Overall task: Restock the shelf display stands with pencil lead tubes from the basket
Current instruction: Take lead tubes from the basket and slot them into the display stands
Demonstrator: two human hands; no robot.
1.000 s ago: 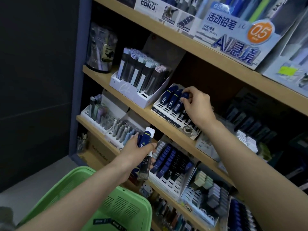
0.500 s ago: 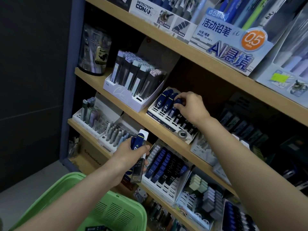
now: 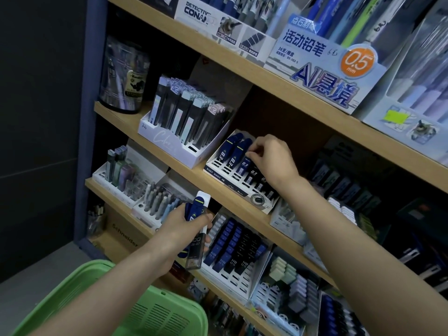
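Note:
My left hand [image 3: 180, 232] grips a small bunch of pencil lead tubes [image 3: 197, 214], blue and clear ones, in front of the middle shelf edge. My right hand [image 3: 269, 157] reaches into the white slotted display stand [image 3: 218, 163] on the shelf above. Its fingertips pinch the top of a blue lead tube [image 3: 243, 163] sitting in a slot, beside two taller blue tubes [image 3: 234, 147]. The green basket [image 3: 167, 314] sits at the bottom left below my left forearm; its contents are out of view.
A white stand of tall dark lead cases [image 3: 184, 122] sits left of the target stand. Below, another stand [image 3: 232, 253] holds blue and black HB tubes. Eraser trays [image 3: 291, 284], a clear jar [image 3: 123, 76] and pencil boxes [image 3: 322, 69] crowd the wooden shelves.
My right hand has pushed the blue tube down into its slot, fingers now at its top. My left hand with its tubes has held steady.

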